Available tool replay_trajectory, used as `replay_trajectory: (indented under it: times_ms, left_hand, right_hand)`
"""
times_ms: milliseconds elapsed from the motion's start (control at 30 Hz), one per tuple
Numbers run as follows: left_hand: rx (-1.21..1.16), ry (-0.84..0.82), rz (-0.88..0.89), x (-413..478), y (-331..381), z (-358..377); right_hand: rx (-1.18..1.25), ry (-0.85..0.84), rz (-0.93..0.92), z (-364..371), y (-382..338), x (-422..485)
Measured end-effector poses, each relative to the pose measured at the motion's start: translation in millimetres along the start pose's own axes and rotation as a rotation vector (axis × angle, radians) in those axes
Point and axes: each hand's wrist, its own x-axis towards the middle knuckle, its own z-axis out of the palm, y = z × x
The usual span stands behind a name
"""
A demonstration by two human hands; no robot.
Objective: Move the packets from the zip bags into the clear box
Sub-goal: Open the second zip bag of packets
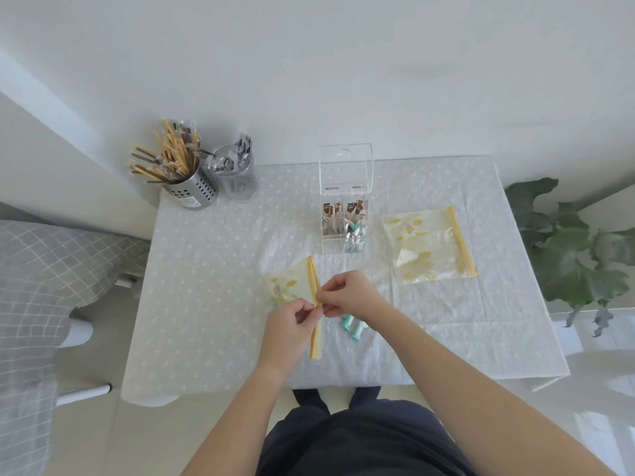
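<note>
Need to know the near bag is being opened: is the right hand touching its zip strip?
Touching. The head view shows the right hand pinching the yellow zip strip mid-length, opposite the left hand, which pinches it too.

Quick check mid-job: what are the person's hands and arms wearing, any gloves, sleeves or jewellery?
Nothing: the left hand and right hand are bare, no gloves, rings or watch visible. Both forearms are bare with no sleeve in view. Dark clothing shows below them.

- One head-worn wide-angle view, looking down and forward from above the table (213,276)
- Near enough that the table fills mid-frame; wall (343,63) across the top
</note>
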Motion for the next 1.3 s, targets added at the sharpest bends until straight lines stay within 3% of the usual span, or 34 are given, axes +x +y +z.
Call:
replay_trajectory:
  times_ms: [233, 400, 567, 733, 867, 1000, 1133, 1300]
  left_hand:
    - [-0.182, -0.110, 0.020, -15, 38, -34]
    - [-0.278, -0.067, -0.031, -24, 55, -34]
    - [-0.118, 0.177, 0.044, -34, 63, -29]
    - [0.190, 0.274, 0.232, -41, 65, -40]
    - [0.394, 0.198, 0.376, -46, 73, -43]
    - [0.409, 0.153, 0.471, -46, 83, -41]
    - [0.401, 0.240, 0.476, -42, 87, -41]
    - [0.420, 0.156, 0.464, -46, 89, -44]
  right_hand:
    - [0.138, -0.071, -0.048, -11, -21, -40]
    - [0.153, 0.039, -0.101, -15, -27, -62]
    - [-0.031, 0.183, -0.151, -23, -26, -76]
    - [-0.243, 0.303, -0.255, -34, -20, -90]
    - [-0.336, 0.277, -0.352, -33, -24, -103]
    - [-0.490, 0.198, -0.491, -29, -32, -113]
    - [-0.592, 0.164, -0.537, -34, -36, -114]
    - [-0.760, 0.228, -0.523, -41, -34, -115]
